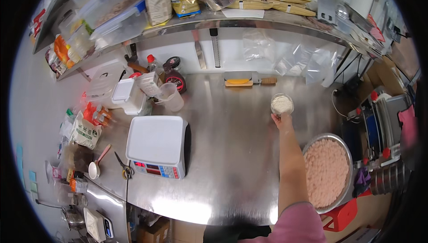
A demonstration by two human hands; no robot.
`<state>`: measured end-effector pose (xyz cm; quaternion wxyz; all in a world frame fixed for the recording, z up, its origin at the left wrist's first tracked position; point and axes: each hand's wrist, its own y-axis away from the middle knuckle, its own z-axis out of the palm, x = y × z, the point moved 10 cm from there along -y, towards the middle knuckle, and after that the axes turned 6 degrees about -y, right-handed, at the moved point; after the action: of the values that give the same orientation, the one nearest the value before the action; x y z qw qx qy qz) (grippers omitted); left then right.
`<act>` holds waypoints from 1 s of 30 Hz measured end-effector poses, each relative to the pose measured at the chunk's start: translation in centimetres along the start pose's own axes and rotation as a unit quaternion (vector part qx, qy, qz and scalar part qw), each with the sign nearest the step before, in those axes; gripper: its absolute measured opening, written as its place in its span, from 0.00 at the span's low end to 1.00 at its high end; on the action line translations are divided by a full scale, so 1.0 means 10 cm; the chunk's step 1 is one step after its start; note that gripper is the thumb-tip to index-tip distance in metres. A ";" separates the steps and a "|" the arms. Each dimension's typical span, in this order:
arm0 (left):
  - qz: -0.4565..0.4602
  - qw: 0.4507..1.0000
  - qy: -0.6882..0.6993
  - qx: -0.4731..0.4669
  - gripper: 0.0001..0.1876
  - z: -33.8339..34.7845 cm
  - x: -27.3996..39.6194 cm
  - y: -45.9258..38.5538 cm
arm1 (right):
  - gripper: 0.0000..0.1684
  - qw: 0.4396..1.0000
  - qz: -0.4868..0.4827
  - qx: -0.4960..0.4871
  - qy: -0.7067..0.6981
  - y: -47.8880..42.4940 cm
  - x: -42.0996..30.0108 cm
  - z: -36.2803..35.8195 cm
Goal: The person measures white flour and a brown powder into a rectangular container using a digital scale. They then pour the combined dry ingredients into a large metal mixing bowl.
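My right hand (281, 118) reaches across the steel worktop and grips the near rim of a small round bowl of pale powder (282, 104). Just right of my forearm stands a large steel bowl full of pink, lumpy food (327, 172). A white digital scale (156, 139) with a bare platform is on the left of the worktop. Behind it stands a translucent plastic jug (172, 96). A dough scraper (238, 82) and a wooden-handled tool (267, 81) lie near the back wall. My left hand is out of view.
Scissors (126, 171) and a pink-handled scoop (95, 169) lie left of the scale. White lidded tubs (128, 92) and bottles crowd the back left. A loaded steel shelf (207, 19) runs overhead. At the right stand a machine with rollers (384, 126) and a red stool (346, 214).
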<state>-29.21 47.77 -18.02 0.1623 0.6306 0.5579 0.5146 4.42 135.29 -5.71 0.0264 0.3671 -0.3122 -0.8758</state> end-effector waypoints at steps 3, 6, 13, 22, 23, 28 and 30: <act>-0.072 0.997 0.015 -0.003 0.20 0.28 0.38 -0.03 | 0.19 1.000 -0.011 0.022 -0.018 -0.47 -0.18 0.21; -0.103 0.994 0.020 0.000 0.19 0.32 0.83 -0.04 | 0.21 0.998 -0.026 0.042 -0.035 -0.89 -0.36 0.29; -0.149 0.988 0.037 0.019 0.17 0.20 1.56 0.21 | 0.18 0.992 -0.099 -0.045 -0.065 -1.60 -0.68 0.32; -0.093 0.992 0.068 0.054 0.22 -0.21 0.83 0.58 | 0.18 0.987 -0.093 0.005 0.132 -0.80 -0.12 0.04; -0.126 0.987 0.074 0.060 0.21 -0.29 0.83 0.69 | 0.17 0.984 -0.087 -0.015 0.157 -0.56 0.03 0.09; -0.151 0.971 0.156 0.098 0.25 -0.60 0.31 0.79 | 0.11 0.934 -0.096 -0.113 0.326 1.08 0.88 0.47; -0.132 0.967 0.188 0.112 0.25 -0.71 -0.05 0.79 | 0.12 0.901 -0.114 -0.151 0.391 1.92 1.27 0.71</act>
<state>-30.77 42.20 -9.14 0.0495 0.4572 0.7109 0.5321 -13.02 120.14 1.03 0.1016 0.7047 -0.0969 -0.6955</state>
